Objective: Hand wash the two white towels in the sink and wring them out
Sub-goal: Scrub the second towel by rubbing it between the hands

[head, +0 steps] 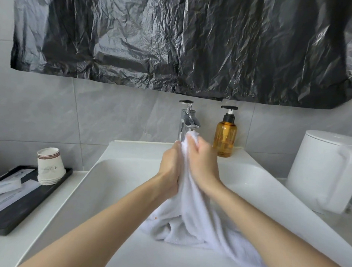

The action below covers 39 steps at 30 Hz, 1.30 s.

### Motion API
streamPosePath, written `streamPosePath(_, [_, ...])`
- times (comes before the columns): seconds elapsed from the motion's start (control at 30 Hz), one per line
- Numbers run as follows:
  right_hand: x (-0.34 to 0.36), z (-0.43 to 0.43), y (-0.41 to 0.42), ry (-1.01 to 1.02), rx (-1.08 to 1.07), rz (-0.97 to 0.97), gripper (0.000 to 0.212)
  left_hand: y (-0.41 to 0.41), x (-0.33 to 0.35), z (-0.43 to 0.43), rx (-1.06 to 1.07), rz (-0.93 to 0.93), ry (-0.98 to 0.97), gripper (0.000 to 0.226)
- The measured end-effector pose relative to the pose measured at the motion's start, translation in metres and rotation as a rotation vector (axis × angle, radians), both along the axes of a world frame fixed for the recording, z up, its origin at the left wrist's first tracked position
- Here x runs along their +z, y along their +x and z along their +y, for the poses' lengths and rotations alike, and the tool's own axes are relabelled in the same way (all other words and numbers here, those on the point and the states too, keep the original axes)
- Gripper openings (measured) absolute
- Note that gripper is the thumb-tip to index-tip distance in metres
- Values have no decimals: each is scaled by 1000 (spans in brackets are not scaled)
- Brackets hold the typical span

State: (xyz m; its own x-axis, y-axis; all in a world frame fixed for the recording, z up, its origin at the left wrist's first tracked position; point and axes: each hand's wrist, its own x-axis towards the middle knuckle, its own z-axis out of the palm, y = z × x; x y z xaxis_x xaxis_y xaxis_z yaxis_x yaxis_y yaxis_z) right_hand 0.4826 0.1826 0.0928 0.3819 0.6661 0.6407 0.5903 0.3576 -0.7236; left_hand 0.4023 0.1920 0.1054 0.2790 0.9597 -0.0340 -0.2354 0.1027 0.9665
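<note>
**A:** What are you holding, and how does it handle?

**B:** A white terry-cloth towel [188, 212]. I judge it soft and limp, and heavy if soaked. It sags from my grip with no stiffness. It isn't fragile, and probably not slippery either, since the pile gives purchase.

**A:** Where is it?

**B:** Its top end is bunched between my palms and pokes out above my fingers [199, 147], just under the spout of the chrome tap [187, 121]. The rest hangs below my wrists into the white ceramic sink [117, 171] and lies heaped on the basin floor. I cannot tell whether that heap includes the second towel.

**A:** And your hands?

**B:** My left hand [170, 166] and right hand [203, 162] face each other, both curled round the gathered cloth and pressing it between them. Neither is slack.

**A:** Where would you take hold to wring?

**B:** On the gathered neck, I think, one fist beyond the other, so the twist bites. An amber pump bottle [225, 136] stands just past my right knuckles.
</note>
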Motion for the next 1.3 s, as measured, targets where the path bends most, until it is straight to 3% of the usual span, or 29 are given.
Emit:
streamPosePath(0.07, [2,4,4,33,-25,125,44,2,-1,-1,-53,23,-2,45])
streamPosePath(0.2, [-8,-6,-5,80,71,-34,49,-1,-1,2,-13,12,51,41])
streamPosePath(0.3, [2,3,1,86,-31,136,50,0,1,-1,-80,15,33,45])
streamPosePath(0.43, [-10,-11,-9,120,89,-84,49,-3,-2,4,11,23,101,44])
streamPosePath(0.57, [3,1,1,99,-47,66,48,2,-2,2,-55,24,72,53])
streamPosePath(0.67, [-10,-11,-6,105,68,-80,49,0,-4,7,-14,5,106,56])
streamPosePath(0.8, [3,4,6,94,-31,118,49,4,-4,4,-91,23,157,47])
streamPosePath(0.93, [-9,-8,-1,111,89,-31,49,2,-5,6,-82,-15,231,42])
streamPosePath(1.03, [3,2,7,99,25,132,49,4,-5,5,-112,-11,258,37])
streamPosePath(1.17, [-10,-6,0,120,78,-35,43,1,-7,7,-100,-19,305,32])
streamPosePath(1.3, [3,2,4,61,-45,101,50,0,-5,8,-117,0,247,36])
